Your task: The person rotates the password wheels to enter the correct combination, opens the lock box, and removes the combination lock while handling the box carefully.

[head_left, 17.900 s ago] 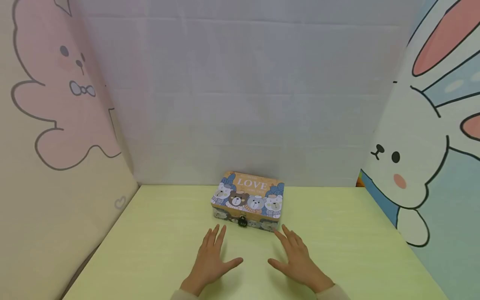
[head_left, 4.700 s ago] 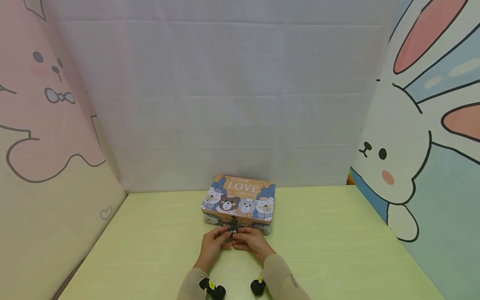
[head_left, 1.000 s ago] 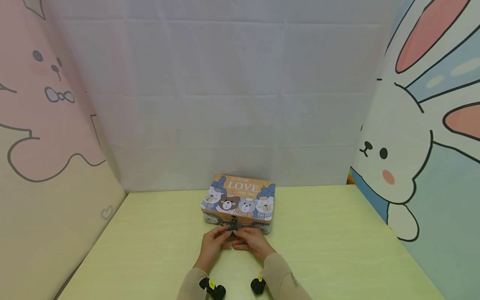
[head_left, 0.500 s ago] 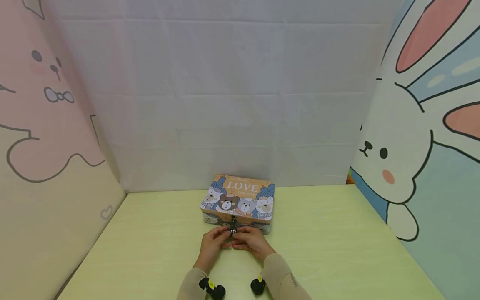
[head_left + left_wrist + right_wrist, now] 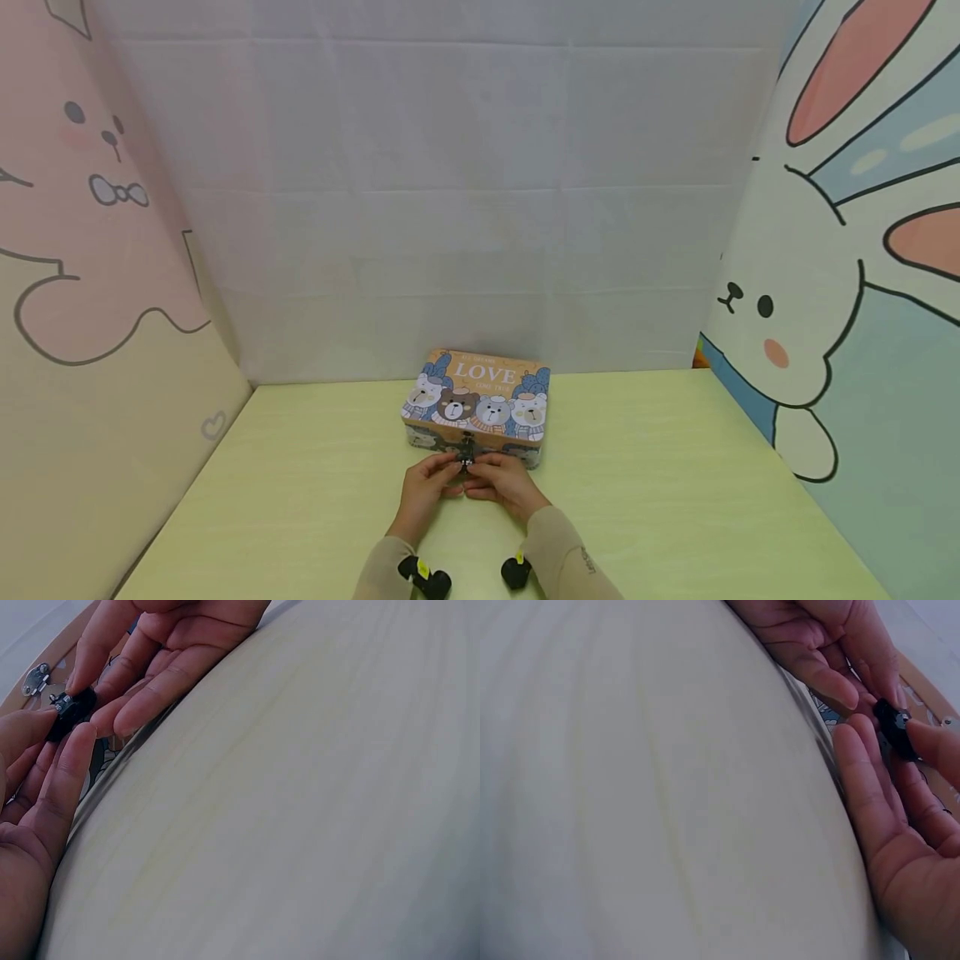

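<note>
A tin box with cartoon bears and the word LOVE on its lid stands closed at the back of the table. At its front latch is a small black combination padlock. My left hand pinches the padlock's left side between thumb and fingers. From the other side my right hand pinches it too, its thumb near the number dials. Both wrist views show the padlock between the fingertips of the two hands. Fingers partly cover it, so the digits cannot be read.
The pale yellow-green table spreads around the box. A white cloth backdrop stands right behind it. Printed cartoon panels flank the table, with a rabbit panel at right. Black wrist devices sit at both sleeves.
The hands, at first spread apart before the box, have come together on the padlock. Over the last second the right thumb shifts slightly at the dials; the box stays put.
</note>
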The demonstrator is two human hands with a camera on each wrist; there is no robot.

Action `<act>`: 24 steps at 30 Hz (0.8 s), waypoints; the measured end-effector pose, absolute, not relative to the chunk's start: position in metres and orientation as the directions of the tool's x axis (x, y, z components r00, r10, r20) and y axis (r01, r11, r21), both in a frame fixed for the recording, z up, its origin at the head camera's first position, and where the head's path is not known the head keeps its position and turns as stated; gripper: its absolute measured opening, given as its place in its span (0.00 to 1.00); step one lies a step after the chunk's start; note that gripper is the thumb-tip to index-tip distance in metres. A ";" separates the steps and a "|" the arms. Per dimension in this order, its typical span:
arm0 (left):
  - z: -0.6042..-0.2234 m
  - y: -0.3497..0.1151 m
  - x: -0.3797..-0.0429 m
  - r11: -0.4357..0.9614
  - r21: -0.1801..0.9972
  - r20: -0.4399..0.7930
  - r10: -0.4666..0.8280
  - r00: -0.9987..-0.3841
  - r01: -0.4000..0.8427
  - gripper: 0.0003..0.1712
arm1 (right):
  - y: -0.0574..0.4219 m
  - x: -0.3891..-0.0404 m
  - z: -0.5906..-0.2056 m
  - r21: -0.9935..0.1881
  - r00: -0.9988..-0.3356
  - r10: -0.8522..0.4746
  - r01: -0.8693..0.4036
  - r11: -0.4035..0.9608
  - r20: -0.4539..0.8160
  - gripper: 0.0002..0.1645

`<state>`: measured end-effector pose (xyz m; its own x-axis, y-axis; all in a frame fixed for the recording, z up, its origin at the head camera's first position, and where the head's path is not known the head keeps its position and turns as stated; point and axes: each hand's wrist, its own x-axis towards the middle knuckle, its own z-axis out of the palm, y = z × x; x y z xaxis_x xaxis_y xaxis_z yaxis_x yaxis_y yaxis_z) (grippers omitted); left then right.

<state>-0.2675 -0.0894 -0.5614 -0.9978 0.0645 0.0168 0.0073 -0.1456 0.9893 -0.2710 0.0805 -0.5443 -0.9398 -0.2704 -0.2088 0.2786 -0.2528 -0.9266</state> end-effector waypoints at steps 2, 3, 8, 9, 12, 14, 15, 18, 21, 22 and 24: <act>-0.561 -0.089 -0.268 -0.144 0.990 0.020 0.065 -0.998 0.011 0.19 | 0.081 -0.270 -0.544 -0.928 -0.940 -0.271 0.276 -0.251 -0.206 0.18; -0.561 -0.089 -0.268 -0.143 0.990 0.021 0.064 -0.998 0.011 0.19 | 0.081 -0.270 -0.544 -0.929 -0.941 -0.271 0.274 -0.249 -0.204 0.19; -0.561 -0.089 -0.267 -0.146 0.989 0.027 0.065 -0.998 0.017 0.19 | 0.081 -0.268 -0.542 -0.932 -0.942 -0.272 0.267 -0.244 -0.199 0.20; -0.561 -0.089 -0.267 -0.148 0.989 0.023 0.063 -0.998 0.013 0.19 | 0.081 -0.268 -0.542 -0.932 -0.941 -0.272 0.268 -0.243 -0.200 0.21; -0.562 -0.089 -0.267 -0.148 0.989 0.019 0.065 -0.998 0.010 0.19 | 0.081 -0.268 -0.543 -0.932 -0.940 -0.275 0.269 -0.243 -0.200 0.20; -0.562 -0.089 -0.267 -0.151 0.989 0.010 0.063 -0.998 0.001 0.19 | 0.081 -0.268 -0.543 -0.931 -0.939 -0.278 0.272 -0.244 -0.201 0.18; -0.563 -0.089 -0.268 -0.151 0.989 0.009 0.063 -0.998 -0.001 0.19 | 0.081 -0.269 -0.544 -0.930 -0.938 -0.279 0.274 -0.244 -0.203 0.17; -0.562 -0.090 -0.267 -0.146 0.989 0.011 0.064 -0.998 0.001 0.19 | 0.081 -0.270 -0.544 -0.929 -0.937 -0.282 0.277 -0.244 -0.206 0.15; -0.562 -0.090 -0.267 -0.143 0.990 0.012 0.064 -0.998 0.003 0.19 | 0.080 -0.270 -0.544 -0.930 -0.937 -0.282 0.279 -0.240 -0.208 0.14; -0.562 -0.090 -0.267 -0.142 0.990 0.015 0.065 -0.998 0.005 0.19 | 0.080 -0.270 -0.544 -0.930 -0.937 -0.282 0.278 -0.238 -0.208 0.15; -0.562 -0.090 -0.267 -0.142 0.990 0.017 0.066 -0.998 0.007 0.19 | 0.081 -0.269 -0.543 -0.931 -0.937 -0.282 0.277 -0.236 -0.207 0.15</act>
<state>-0.2665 -0.0900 -0.5619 -0.9976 0.0664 0.0171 0.0074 -0.1424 0.9898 -0.2694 0.0806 -0.5433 -0.9368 -0.2818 -0.2072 0.2771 -0.2364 -0.9313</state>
